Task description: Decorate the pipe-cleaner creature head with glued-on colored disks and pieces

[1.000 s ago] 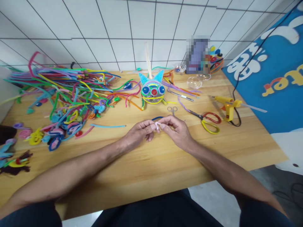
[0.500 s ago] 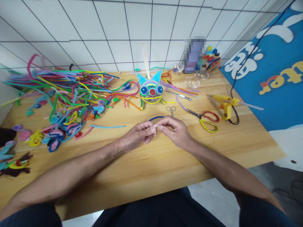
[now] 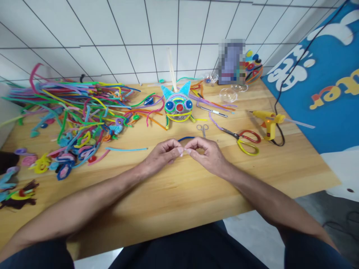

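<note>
My left hand (image 3: 165, 154) and my right hand (image 3: 206, 153) meet above the middle of the wooden table, fingertips pinched together. Between them is a small whitish piece (image 3: 181, 153), mostly covered by the fingers. A dark blue pipe cleaner (image 3: 185, 138) shows just behind the hands. Beyond it stands a round figure (image 3: 178, 108) with light blue pointed ears, blue eyes, a red nose and a yellow band. Small scissors (image 3: 202, 129) lie behind my right hand. To the left of my left hand is a light blue pipe cleaner (image 3: 126, 149).
Many coloured pipe cleaners (image 3: 75, 93) are piled at the left. Red-and-yellow-handled scissors (image 3: 246, 142) and a yellow glue gun (image 3: 267, 121) with a black cord lie at the right. Clear plastic domes (image 3: 228, 95) and a propped, blurred-out screen (image 3: 231, 63) stand at the back.
The fingers of my left hand have shifted slightly around the small piece, which now shows below the fingertips. The view has moved a little.
</note>
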A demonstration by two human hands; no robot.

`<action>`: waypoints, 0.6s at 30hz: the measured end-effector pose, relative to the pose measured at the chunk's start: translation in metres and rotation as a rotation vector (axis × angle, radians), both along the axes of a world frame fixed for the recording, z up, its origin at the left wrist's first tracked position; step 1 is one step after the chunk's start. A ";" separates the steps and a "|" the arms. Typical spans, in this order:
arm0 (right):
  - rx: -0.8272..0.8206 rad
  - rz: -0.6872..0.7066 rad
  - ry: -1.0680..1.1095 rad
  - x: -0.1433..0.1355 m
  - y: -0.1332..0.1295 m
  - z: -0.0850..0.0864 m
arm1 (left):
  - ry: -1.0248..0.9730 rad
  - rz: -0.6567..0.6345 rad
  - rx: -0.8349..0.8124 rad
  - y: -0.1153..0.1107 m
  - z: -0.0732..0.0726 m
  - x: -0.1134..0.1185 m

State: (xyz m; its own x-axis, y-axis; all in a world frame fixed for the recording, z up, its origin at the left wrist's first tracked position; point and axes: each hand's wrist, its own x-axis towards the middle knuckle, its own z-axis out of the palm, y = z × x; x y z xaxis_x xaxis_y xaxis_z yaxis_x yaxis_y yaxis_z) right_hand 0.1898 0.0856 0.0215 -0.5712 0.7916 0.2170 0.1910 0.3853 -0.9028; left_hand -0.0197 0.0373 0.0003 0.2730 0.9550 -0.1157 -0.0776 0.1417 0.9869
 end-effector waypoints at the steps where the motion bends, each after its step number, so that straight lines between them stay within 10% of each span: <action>1: 0.008 0.000 -0.003 0.000 0.000 0.000 | 0.004 0.011 -0.006 0.000 -0.001 0.000; 18: -0.075 -0.106 -0.005 -0.003 0.000 -0.014 | -0.112 0.206 -0.123 -0.004 0.003 0.013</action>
State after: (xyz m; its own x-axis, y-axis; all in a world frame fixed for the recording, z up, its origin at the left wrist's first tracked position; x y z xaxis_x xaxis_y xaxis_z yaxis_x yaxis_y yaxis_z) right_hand 0.1865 0.0857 0.0079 -0.4841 0.8617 0.1523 0.2320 0.2942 -0.9272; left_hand -0.0070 0.0337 0.0037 0.0917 0.9724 -0.2147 -0.2249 0.2303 0.9468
